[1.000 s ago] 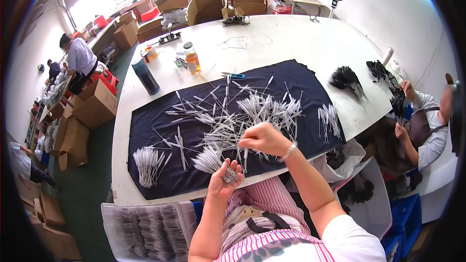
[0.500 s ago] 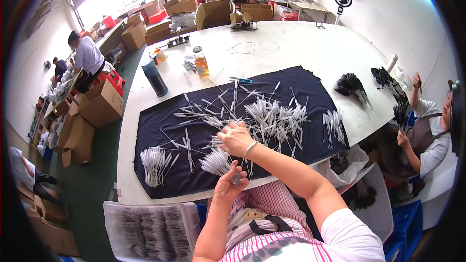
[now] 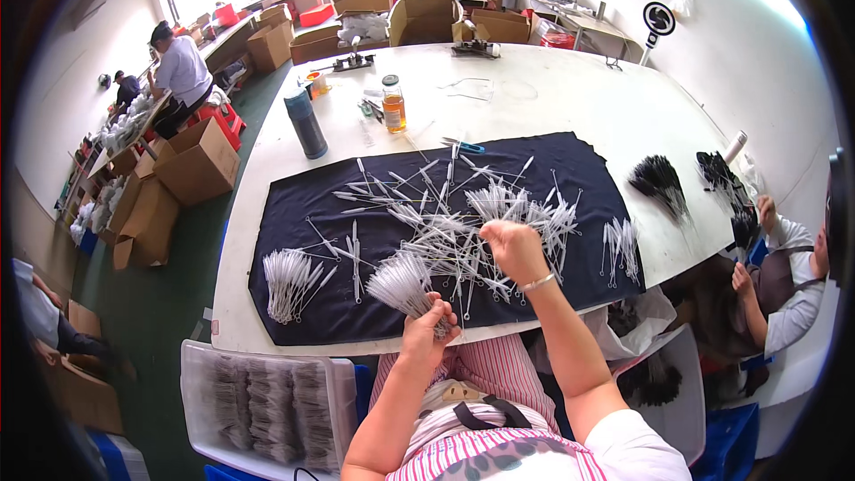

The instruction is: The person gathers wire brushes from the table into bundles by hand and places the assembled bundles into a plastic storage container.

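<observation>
My left hand [image 3: 429,331] is closed round the wire ends of a bundle of small white brushes [image 3: 399,283]. Their bristle heads fan out up and to the left, over the near edge of a dark cloth [image 3: 374,325]. My right hand [image 3: 517,251], with a bracelet at the wrist, is above the right part of a loose pile of white brushes [image 3: 494,202]. Its fingers are curled together, and whatever they pinch is hidden. A neater bunch of white brushes [image 3: 289,285] lies at the cloth's left end, and a small group [image 3: 621,248] at its right end.
Beyond the cloth stand a dark bottle [image 3: 305,125] and a glass jar of amber liquid [image 3: 393,105]. Blue-handled snips [image 3: 463,146] lie at its far edge. Black brushes [image 3: 659,185] are at right, near a co-worker [image 3: 779,281]. A clear bin of brushes [image 3: 267,410] stands lower left.
My right hand has moved right, away from the bundle, to over the pile. The left hand still grips the bundle, which is now in fuller view. The whole view has shifted slightly.
</observation>
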The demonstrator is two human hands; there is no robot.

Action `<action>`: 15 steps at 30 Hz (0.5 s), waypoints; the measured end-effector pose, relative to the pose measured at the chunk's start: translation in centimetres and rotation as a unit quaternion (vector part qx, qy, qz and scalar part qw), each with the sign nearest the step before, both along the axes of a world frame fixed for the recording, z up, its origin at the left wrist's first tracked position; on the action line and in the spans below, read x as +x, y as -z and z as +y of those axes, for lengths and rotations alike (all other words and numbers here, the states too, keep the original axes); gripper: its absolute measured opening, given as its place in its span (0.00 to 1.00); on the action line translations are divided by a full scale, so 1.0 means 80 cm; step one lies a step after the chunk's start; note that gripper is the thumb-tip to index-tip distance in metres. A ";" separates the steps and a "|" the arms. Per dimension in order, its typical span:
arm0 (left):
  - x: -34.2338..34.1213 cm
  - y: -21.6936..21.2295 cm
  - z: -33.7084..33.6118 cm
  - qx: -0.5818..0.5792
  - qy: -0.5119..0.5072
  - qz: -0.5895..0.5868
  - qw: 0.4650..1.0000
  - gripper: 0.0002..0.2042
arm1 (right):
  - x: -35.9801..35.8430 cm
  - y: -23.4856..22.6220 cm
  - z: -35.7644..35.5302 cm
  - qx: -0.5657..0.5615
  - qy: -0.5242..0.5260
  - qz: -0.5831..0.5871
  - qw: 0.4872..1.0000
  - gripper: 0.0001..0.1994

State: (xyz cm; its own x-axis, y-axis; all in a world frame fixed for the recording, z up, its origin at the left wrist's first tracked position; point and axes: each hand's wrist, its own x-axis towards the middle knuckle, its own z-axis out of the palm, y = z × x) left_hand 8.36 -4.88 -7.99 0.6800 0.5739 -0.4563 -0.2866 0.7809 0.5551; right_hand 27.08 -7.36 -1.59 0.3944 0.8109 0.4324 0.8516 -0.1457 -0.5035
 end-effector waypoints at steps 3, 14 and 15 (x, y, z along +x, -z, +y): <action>0.000 -0.007 0.003 -0.038 -0.029 -0.025 0.999 0.09 | -0.054 0.028 -0.011 -0.003 -0.076 -0.036 0.996 0.09; -0.037 -0.008 0.022 -0.220 -0.064 -0.200 0.953 0.08 | -0.145 -0.026 -0.015 0.035 -0.140 -0.087 0.986 0.09; -0.036 -0.022 0.025 -0.263 -0.086 -0.261 0.925 0.11 | -0.150 -0.036 -0.010 0.074 -0.162 -0.070 0.981 0.09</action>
